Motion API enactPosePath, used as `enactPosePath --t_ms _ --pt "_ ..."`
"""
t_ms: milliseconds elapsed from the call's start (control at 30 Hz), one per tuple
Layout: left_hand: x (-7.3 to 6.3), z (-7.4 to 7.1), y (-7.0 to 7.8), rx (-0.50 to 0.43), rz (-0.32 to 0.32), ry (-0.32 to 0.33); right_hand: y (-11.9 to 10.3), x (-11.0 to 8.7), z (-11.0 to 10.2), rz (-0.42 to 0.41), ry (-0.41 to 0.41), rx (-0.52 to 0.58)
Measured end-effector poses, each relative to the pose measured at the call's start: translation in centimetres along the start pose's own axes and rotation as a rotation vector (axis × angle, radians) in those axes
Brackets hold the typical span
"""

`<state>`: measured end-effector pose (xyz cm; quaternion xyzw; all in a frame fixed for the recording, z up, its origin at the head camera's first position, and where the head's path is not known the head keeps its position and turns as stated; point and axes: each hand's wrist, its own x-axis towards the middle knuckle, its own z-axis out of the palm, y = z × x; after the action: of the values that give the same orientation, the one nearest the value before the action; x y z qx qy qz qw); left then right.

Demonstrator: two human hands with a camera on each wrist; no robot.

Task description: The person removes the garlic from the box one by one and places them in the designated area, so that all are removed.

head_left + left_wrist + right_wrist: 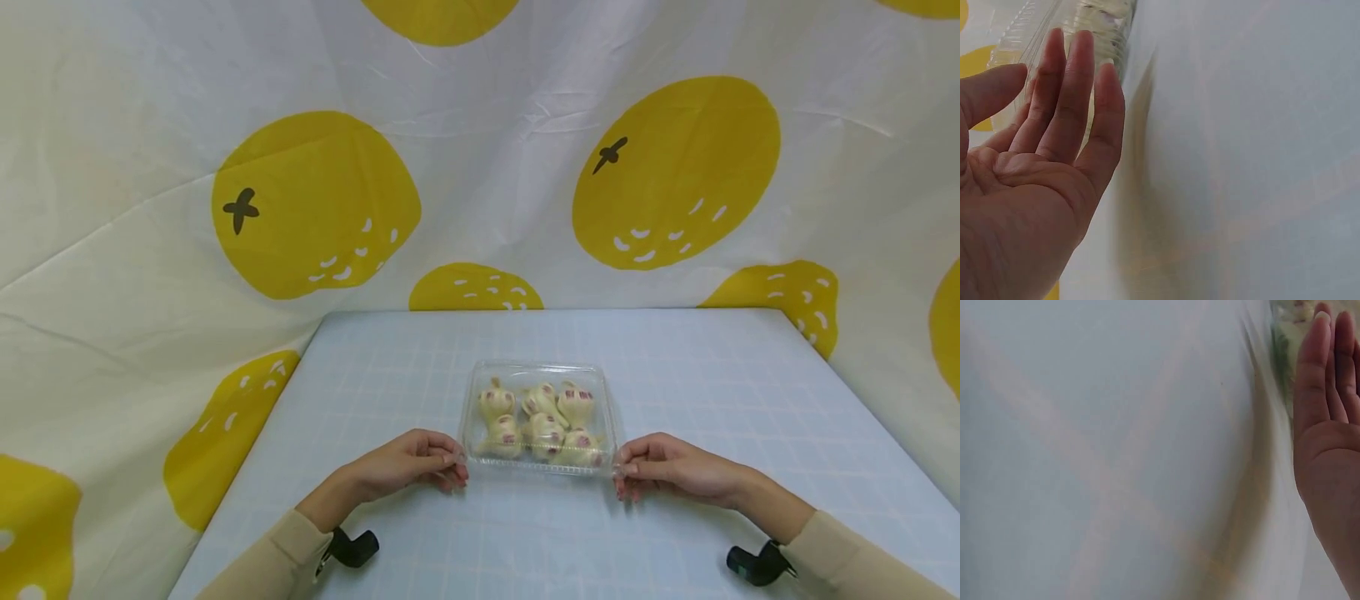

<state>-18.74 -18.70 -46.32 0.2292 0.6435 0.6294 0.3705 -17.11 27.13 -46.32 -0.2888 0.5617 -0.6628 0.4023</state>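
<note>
A clear plastic clamshell box (pixel 536 367) lies on the table, with several garlic bulbs (pixel 498 402) in two rows inside. The bulbs are pale and carry purplish marks. At the box's near left corner, my left hand (pixel 408 467) pinches the rim between thumb and fingers, the lower fingers hanging loose. My right hand (pixel 686 473) holds the near right corner in the same way. From the left wrist, the ridged side of the box (pixel 1013 37) shows behind the fingertips. Only a strip of the box shows beside the right fingers (pixel 1313 362) in the right wrist view.
The table (pixel 420 550) has a pale blue checked cover. A white cloth (pixel 495 167) printed with large yellow fruit hangs behind and beside it. Black wrist devices (pixel 355 547) sit under both beige sleeves (pixel 847 554).
</note>
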Motion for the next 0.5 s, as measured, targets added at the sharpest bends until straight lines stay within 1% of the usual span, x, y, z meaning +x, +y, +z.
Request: enactPosePath --t_ms 167,267,500 --pt "0.15 0.18 0.01 -0.012 0.027 0.002 0.11 0.09 0.18 -0.028 0.028 -0.002" --pt "0.26 0.37 -0.01 -0.028 0.032 0.004 0.22 0.11 0.28 -0.037 0.043 -0.015" --pt "0.28 0.73 -0.18 -0.046 0.007 0.022 0.49 -0.05 0.51 -0.029 0.064 -0.026"
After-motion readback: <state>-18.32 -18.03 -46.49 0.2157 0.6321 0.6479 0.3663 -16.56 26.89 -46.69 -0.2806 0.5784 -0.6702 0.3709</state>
